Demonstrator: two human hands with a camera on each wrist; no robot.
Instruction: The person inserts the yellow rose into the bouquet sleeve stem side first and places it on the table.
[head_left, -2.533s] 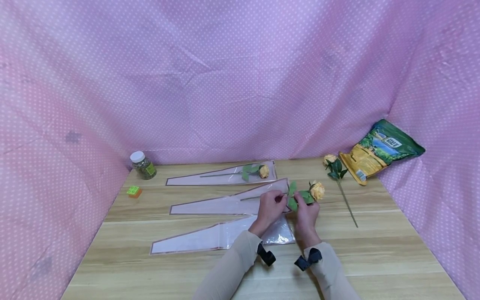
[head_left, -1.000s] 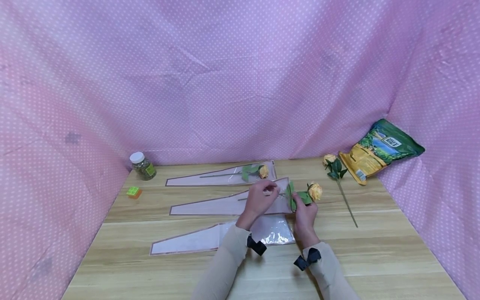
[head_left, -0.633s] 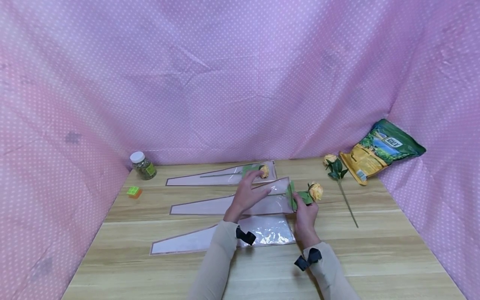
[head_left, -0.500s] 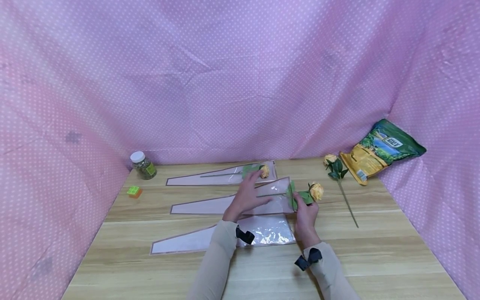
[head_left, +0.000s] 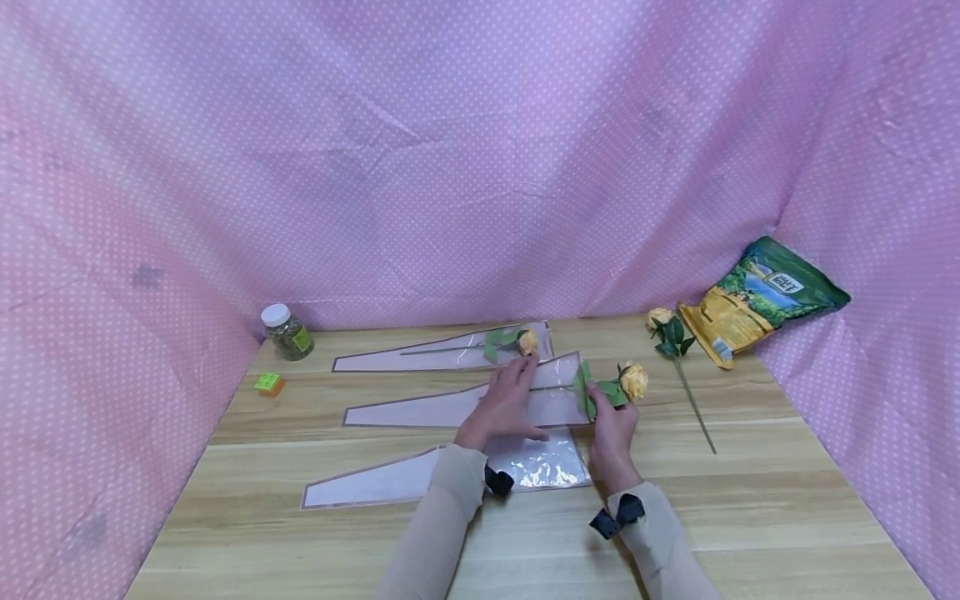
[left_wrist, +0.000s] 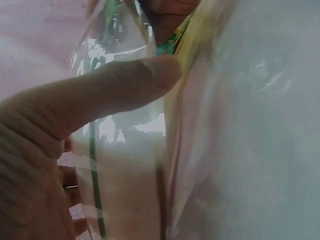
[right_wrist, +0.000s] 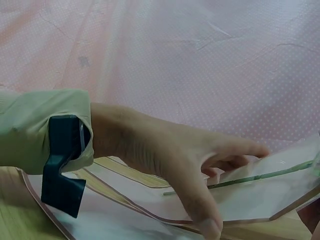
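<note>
My left hand [head_left: 504,407] spans the middle flower sleeve [head_left: 420,412], a tapered clear plastic bag with a brown border. Its thumb is at the near edge and its fingers reach the far edge. In the left wrist view the thumb [left_wrist: 125,90] crosses the glossy sleeve [left_wrist: 130,185], with a green stem [left_wrist: 95,185] visible through it. A pale yellow rose [head_left: 633,381] has its stem inside this sleeve; its bloom sticks out at the right. My right hand [head_left: 615,429] pinches the rose by its leaves and upper stem at the sleeve's mouth.
Behind lies another flower sleeve [head_left: 367,362] with a yellow rose [head_left: 528,342] inside. A third sleeve [head_left: 375,486] lies nearer. One loose rose [head_left: 678,358] rests beside a green and yellow bag [head_left: 765,296]. At the left stand a white-capped jar [head_left: 288,333] and a small block [head_left: 270,384].
My left hand let go of the stem inside the sleeve, drew back leftward with spread fingers, then came down across the sleeve's two edges. My right hand stayed on the rose.
</note>
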